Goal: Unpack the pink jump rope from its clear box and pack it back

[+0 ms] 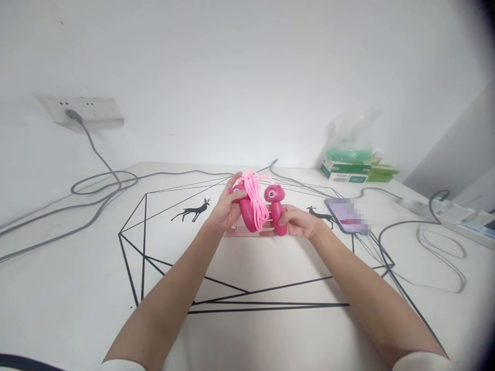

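Note:
A pink jump rope (253,198) with its cord coiled in a bundle is held up over the middle of the table. My left hand (227,206) is closed around one deep-pink handle (251,214), with the thumb across its upper part and the coiled cord beside it. In my right hand (296,220) is the other handle (275,195), topped by a cartoon animal head with a large eye. Behind and below the hands lies a transparent pinkish package (243,232), partly hidden by them.
A phone (348,216) lies right of my right hand, cables around it. Green-and-white boxes (345,169) with a plastic bag (350,131) stand at the back right. Grey cable (104,178) loops across the left side from a wall socket (83,109). At far right is a power strip (467,226).

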A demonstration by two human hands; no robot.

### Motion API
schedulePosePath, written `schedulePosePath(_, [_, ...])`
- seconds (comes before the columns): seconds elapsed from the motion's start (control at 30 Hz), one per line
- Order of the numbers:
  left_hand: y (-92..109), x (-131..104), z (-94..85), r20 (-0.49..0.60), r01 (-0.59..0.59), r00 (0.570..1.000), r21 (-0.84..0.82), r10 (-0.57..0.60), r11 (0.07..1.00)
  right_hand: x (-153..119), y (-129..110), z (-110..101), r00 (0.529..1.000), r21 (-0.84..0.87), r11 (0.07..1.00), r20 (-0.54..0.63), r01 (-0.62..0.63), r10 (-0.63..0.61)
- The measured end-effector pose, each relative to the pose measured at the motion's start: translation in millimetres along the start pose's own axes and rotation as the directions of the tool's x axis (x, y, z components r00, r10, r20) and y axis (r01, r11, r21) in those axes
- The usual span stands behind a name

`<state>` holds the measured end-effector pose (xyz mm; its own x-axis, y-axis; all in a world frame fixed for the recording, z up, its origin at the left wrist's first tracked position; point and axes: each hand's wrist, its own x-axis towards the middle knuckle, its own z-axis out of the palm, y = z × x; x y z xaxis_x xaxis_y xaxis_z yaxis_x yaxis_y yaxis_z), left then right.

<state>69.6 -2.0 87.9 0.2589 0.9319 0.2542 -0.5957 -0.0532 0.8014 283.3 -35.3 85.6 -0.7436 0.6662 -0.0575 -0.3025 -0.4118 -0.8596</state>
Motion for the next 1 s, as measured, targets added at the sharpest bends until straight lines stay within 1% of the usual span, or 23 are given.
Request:
schedulePosePath(0.1, [0.0, 0.0, 2.1, -0.002, -0.002, 1.000, 0.007, 0.002, 1.000, 1.3, -0.3, 0.7, 1.000, -0.011, 1.000, -0.028, -0.006, 0.006])
schedulePosePath(0.23, [0.0, -2.5, 10.7, -0.020, -0.009, 1.000, 0.020, 0.009, 1.000, 4.8, -0.5, 1.8, 0.994, -0.086, 0.996, -0.107, -0.012, 0.003])
schedulePosePath(0.33, [-1.9, -4.6, 15.3, -0.005, -0.014, 1.000, 0.061, 0.015, 0.998, 5.7, -1.4, 3.2, 0.989, -0.131, 0.991, -0.149, -0.025, 0.005])
schedulePosePath(0.57, [-8.8, -5.4, 16.0, 0.053, -0.008, 0.999, 0.095, 0.003, 0.995, 3.9, -5.9, 6.9, 0.985, -0.160, 0.985, -0.165, -0.070, 0.043])
schedulePosePath(0.7, [-11.4, -5.8, 16.4, 0.061, -0.024, 0.998, 0.096, 0.018, 0.995, 4.3, -6.2, 7.6, 0.984, -0.179, 0.980, -0.170, -0.087, 0.056])
schedulePosePath(0.8, [-12.7, -6.7, 17.0, 0.078, -0.049, 0.996, 0.091, 0.042, 0.995, 4.7, -5.5, 9.2, 0.981, -0.197, 0.978, -0.191, -0.073, 0.035])
schedulePosePath(0.9, [-13.3, -8.2, 18.2, 0.107, -0.048, 0.994, 0.106, 0.037, 0.993, 5.1, -4.7, 11.6, 0.975, -0.245, 0.968, -0.222, -0.053, -0.003])
schedulePosePath(1.0, [-14.0, -9.1, 19.3, 0.104, -0.041, 0.994, 0.115, 0.029, 0.993, 6.2, -4.4, 13.6, 0.964, -0.277, 0.959, -0.265, -0.051, -0.025])
